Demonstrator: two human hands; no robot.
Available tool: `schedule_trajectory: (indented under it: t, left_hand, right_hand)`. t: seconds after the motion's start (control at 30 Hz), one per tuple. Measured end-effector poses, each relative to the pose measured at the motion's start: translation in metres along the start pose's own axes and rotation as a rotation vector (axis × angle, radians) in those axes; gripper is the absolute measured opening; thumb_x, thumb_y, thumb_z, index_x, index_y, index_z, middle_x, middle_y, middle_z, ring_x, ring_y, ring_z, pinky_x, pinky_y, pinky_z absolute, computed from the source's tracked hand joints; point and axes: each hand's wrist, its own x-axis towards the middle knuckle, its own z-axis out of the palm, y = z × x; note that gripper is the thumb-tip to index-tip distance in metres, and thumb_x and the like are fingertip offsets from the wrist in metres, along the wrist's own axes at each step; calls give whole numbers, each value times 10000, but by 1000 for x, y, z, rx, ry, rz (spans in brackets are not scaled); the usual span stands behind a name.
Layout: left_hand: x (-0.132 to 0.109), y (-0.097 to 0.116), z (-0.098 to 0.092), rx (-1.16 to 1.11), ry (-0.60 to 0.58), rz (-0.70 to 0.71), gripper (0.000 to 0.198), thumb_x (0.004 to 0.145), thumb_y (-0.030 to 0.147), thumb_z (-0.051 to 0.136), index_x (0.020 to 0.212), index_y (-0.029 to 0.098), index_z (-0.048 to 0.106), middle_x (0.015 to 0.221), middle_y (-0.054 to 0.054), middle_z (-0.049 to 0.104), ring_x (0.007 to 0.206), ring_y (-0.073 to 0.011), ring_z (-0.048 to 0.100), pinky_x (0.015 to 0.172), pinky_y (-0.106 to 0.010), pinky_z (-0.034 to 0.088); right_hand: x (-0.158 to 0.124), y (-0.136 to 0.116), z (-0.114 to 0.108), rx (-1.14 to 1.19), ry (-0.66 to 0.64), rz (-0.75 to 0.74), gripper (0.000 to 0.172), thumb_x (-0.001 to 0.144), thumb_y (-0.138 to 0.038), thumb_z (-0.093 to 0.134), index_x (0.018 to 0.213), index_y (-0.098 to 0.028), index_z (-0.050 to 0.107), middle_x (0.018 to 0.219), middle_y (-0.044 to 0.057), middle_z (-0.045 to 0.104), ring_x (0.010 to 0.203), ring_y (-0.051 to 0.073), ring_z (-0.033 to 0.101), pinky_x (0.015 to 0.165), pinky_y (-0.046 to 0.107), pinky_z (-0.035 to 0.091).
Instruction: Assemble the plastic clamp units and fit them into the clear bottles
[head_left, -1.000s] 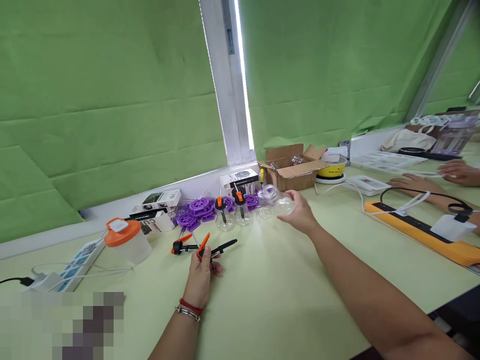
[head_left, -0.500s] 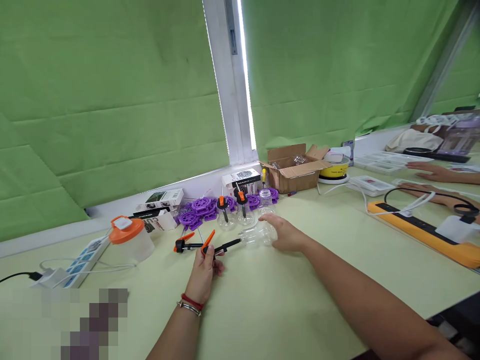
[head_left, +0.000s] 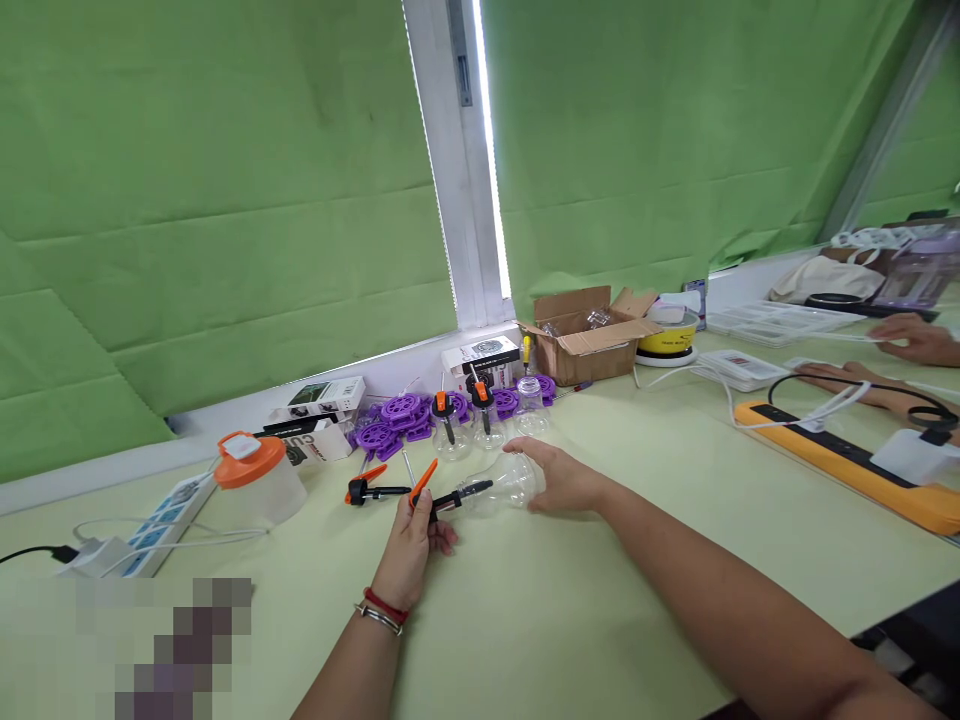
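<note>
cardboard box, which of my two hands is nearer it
Right. Your right hand, gripping a bottle, is in front of the cardboard box; your left hand, holding a pump, is farther left and closer to you.

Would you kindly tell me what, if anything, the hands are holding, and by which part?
The left hand holds a black nozzle by the end with the orange lever; the right hand holds a clear bottle by its wide base.

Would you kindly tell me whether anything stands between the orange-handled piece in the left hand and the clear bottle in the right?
Nothing visible does: the orange-handled piece in the left hand has its black tip apparently inside the clear bottle, which the right hand grips.
</note>
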Motion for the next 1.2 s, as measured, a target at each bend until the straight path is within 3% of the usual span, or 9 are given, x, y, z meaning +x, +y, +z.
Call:
schedule_trajectory:
  t: [0.2,0.47,0.77,1.2]
  left_hand:
    - [-3,-2,2,46,-97,-15,425,792,588,516,966,215,413,628,52,548,555,-142,612,495,-254,446]
    - [-4,-2,0,27,-216,-38,480,763,612,534,991,194,474,637,15,574,602,-169,635,535,-276,465]
    - [-2,-2,-2,36,-203,-4,400,771,540,579,931,179,513,784,-7,579,595,-136,621,517,-268,485]
    - [-2,1,0,36,-203,-31,359,775,514,589,879,180,506,751,23,553,572,-117,588,531,-270,466]
  right_hand:
    - [1,-5,8,-1,-18,-30,824,516,-250,793,1274,-239,473,1339,75,462,1232,262,441,1054,413,351]
    - [2,2,9,25,-21,-50,839,491,-273,814,1262,-244,483,1326,68,473,1225,262,447,1051,413,349]
    - [2,4,7,9,-7,-108,820,479,-256,818,1232,-232,491,1307,70,482,1209,253,463,1047,393,355]
    - [3,3,7,-1,-40,-138,812,488,-248,815,1236,-230,500,1325,79,467,1231,258,441,1062,400,332]
